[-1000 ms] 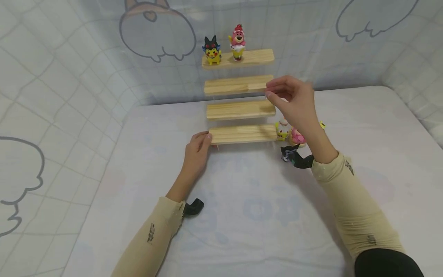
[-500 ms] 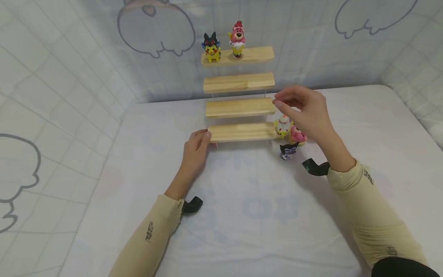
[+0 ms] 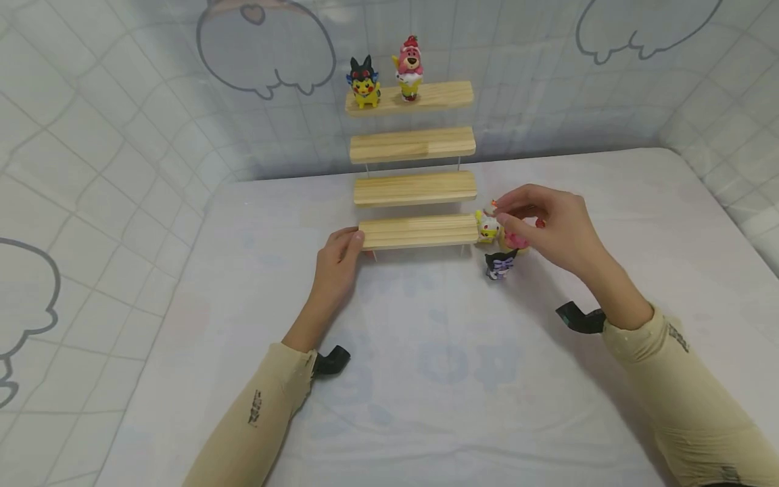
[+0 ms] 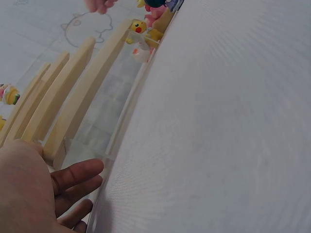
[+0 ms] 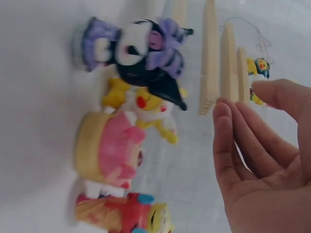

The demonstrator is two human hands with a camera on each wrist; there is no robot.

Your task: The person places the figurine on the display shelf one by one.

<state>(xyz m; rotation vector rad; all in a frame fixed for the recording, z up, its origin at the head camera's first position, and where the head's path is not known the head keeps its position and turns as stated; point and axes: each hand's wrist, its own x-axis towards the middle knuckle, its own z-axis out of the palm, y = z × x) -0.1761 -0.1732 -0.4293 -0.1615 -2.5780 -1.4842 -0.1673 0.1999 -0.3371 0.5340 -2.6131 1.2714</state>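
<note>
Fingers (image 3: 505, 203) of the right hand (image 3: 550, 226) hover loosely spread, empty, above the toy figures (image 3: 499, 237), while the left hand (image 3: 337, 260), fingers relaxed, steadies the stepped wooden shelf (image 3: 416, 231).

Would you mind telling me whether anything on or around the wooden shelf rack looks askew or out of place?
Nothing looks damaged or tipped. Two figurines stand upright on the top shelf; the lower three shelves are bare, while several figurines crowd together on the table by the bottom shelf's right end.

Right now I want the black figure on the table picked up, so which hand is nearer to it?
Right. The right hand hovers just above and right of the black figure; the left hand rests at the bottom shelf's far left end.
</note>
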